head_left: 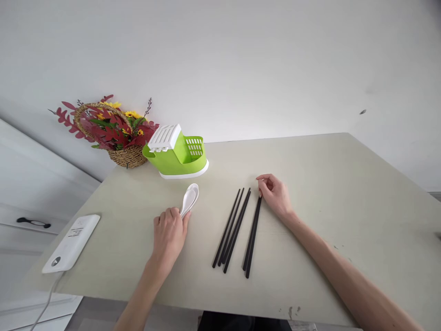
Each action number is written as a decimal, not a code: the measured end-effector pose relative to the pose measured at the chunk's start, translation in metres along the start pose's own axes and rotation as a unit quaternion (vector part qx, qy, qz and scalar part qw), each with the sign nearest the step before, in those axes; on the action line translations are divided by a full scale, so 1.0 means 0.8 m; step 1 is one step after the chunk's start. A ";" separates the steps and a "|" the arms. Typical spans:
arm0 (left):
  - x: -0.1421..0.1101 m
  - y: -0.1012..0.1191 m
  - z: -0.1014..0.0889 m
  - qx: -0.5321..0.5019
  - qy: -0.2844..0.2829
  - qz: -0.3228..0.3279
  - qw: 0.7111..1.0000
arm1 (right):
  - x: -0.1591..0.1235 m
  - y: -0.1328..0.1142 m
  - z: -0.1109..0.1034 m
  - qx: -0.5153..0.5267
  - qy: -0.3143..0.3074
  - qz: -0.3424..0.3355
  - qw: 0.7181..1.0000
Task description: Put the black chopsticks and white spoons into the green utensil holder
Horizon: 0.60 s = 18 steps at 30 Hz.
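My left hand (169,233) is closed around the handles of white soup spoons (189,198), at least two nested together, their bowls pointing away from me. To the right, several black chopsticks (231,230) lie side by side on the table, thin ends away from me. A separate pair of chopsticks (253,236) lies just right of them. At this pair's thin ends, my right hand (274,195) has curled fingers, with the thumb at the tips. Beyond the spoons stands a green cutlery holder (179,158) with a white slotted top and white base.
A wicker basket (127,157) of red and yellow artificial flowers stands at the back left against the wall. At the left edge of the table (310,161) lies a white power strip (72,243) with a cord hanging down. White drawers (20,239) are beside the table.
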<state>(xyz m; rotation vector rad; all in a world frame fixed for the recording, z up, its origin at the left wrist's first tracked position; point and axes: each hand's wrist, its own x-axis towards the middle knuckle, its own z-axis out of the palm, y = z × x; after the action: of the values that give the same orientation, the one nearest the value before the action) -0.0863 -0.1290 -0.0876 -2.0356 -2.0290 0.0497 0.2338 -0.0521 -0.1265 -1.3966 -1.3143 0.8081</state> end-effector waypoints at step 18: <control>-0.012 0.054 -0.030 -0.093 0.098 0.109 0.985 | 0.039 0.038 -0.043 0.095 0.147 0.042 0.984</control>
<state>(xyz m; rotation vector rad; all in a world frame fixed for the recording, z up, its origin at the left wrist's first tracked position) -0.0390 -0.1415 -0.0754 -2.2678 -1.7432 -0.2968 0.2804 -0.0264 -0.1409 -1.3669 -0.9328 0.7300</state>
